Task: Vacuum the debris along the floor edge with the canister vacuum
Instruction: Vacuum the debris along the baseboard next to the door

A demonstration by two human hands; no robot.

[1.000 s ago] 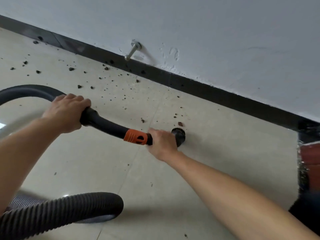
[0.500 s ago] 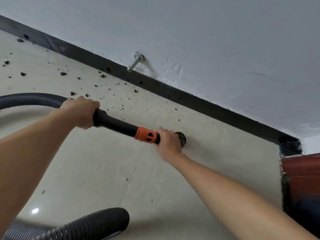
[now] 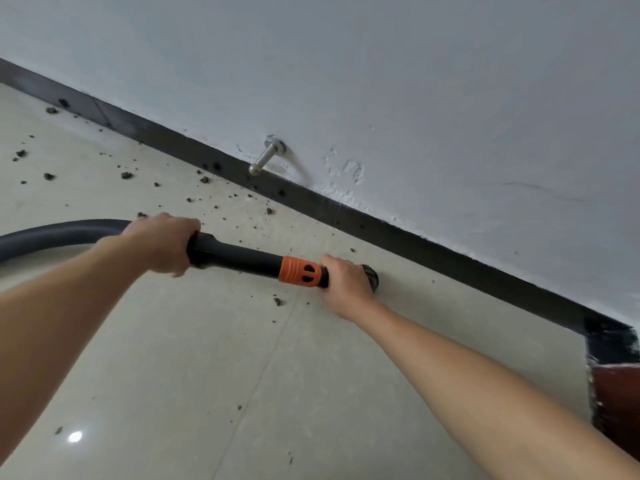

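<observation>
I hold a black vacuum wand [image 3: 239, 256] with an orange collar [image 3: 301, 274] low over the pale tiled floor. My left hand [image 3: 164, 242] grips the wand's rear end, where the grey hose [image 3: 59, 235] runs off to the left. My right hand [image 3: 348, 284] grips the front end just behind the round black brush nozzle [image 3: 372, 277], which meets the floor close to the dark skirting board [image 3: 450, 251]. Brown debris crumbs [image 3: 204, 180] lie scattered on the floor to the left, and one crumb [image 3: 277, 301] sits just below the wand.
A metal door stop [image 3: 265, 159] sticks out of the white wall above the skirting. A dark red door frame [image 3: 616, 400] stands at the right edge. A tile joint runs down the floor from under the wand.
The view has shifted right and up, so the ribbed hose at the bottom left has left the frame. The nozzle has drawn a little nearer the skirting; both hands keep their hold.
</observation>
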